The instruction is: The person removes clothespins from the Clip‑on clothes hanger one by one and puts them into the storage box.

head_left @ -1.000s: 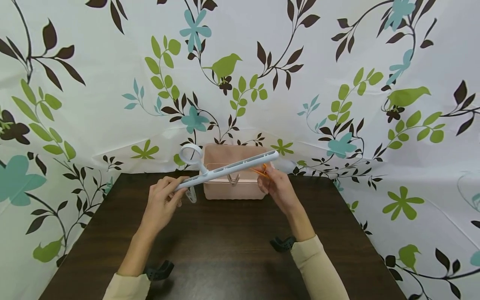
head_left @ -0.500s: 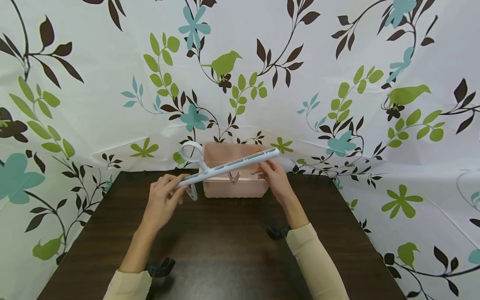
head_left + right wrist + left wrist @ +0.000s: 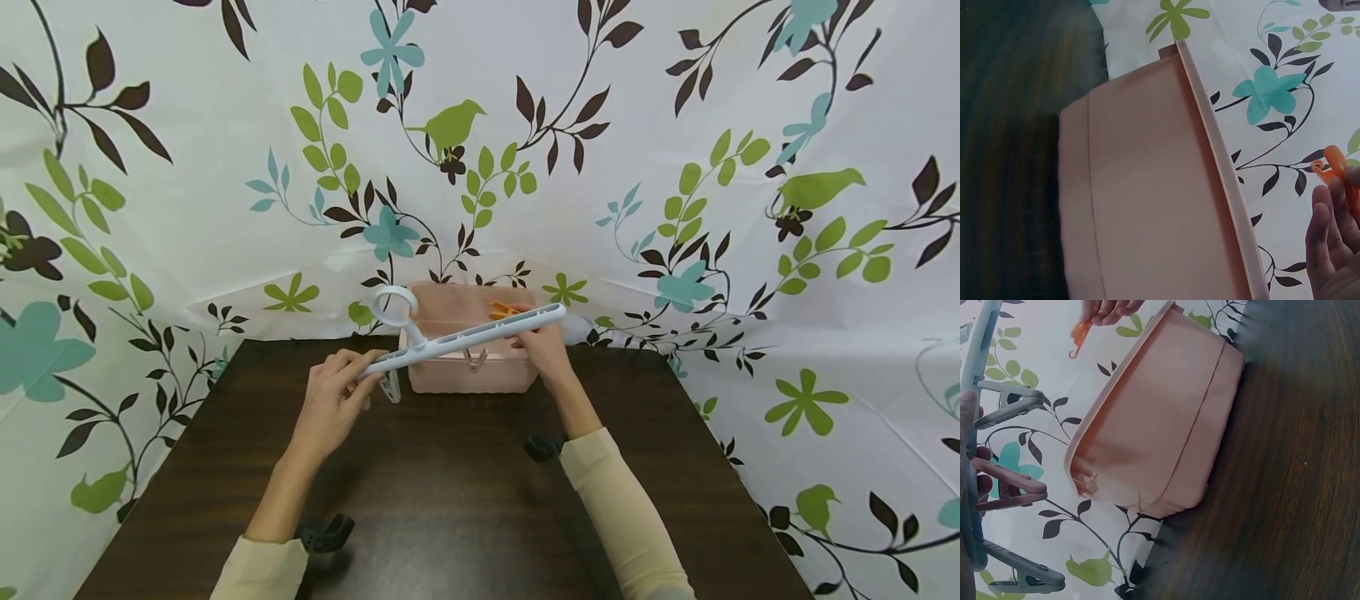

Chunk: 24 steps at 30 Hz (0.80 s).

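My left hand grips the left end of a light blue plastic clip hanger, held at a tilt above the table with its round hook upward. In the left wrist view, grey clips and a pink clip hang from its bar. My right hand is behind the hanger's right end, fingertips partly hidden by the bar. It pinches a small orange clip that shows above the bar; in the right wrist view the orange clip has a little hooked end.
Behind the hanger, a pink plastic bin stands at the far edge of the dark wooden table. A clip shows at the bin's front rim. Patterned cloth surrounds the table at the back and sides.
My right hand has moved left and slightly up behind the hanger, carrying the orange clip from below the bar's right end to above the bar. The left hand and hanger have shifted only slightly.
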{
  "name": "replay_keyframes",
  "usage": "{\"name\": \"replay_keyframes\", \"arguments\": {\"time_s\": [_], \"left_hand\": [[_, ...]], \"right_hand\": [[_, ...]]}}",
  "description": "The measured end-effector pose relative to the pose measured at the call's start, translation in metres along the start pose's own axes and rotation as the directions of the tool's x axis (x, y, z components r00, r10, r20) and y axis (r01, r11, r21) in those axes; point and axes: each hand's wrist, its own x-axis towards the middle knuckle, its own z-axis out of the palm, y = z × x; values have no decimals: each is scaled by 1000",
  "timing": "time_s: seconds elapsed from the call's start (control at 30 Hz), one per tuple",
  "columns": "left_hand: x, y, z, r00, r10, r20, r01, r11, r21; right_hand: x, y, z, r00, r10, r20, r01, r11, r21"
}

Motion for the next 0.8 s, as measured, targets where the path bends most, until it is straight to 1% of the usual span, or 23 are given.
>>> {"name": "replay_keyframes", "arguments": {"time_s": [0.1, 0.17, 0.23, 0.37, 0.53, 0.8], "left_hand": [[-2, 1, 0, 1000, -2, 0, 2, 1000, 5], [-2, 1, 0, 1000, -4, 2, 4, 1000, 5], [-2, 0, 1, 1000, -3, 10, 3, 1000, 11], [-2, -1, 3, 1000, -4, 31, 4, 1000, 23], [-2, -2, 5, 999, -2, 38, 1, 999, 36], [-3, -2, 6, 999, -3, 34, 2, 999, 36]], "right_hand": [[3, 0, 3, 1000, 14, 8, -13, 998, -69], [4, -1, 5, 1000, 21, 18, -19, 996, -86], [6, -1, 6, 999, 17, 30, -15, 997, -76], [10, 1, 7, 999, -15, 45, 16, 999, -37], [14, 4, 9, 997, -49, 59, 52, 998, -47], [17, 11, 13, 996, -48, 69, 48, 999, -1]]}}
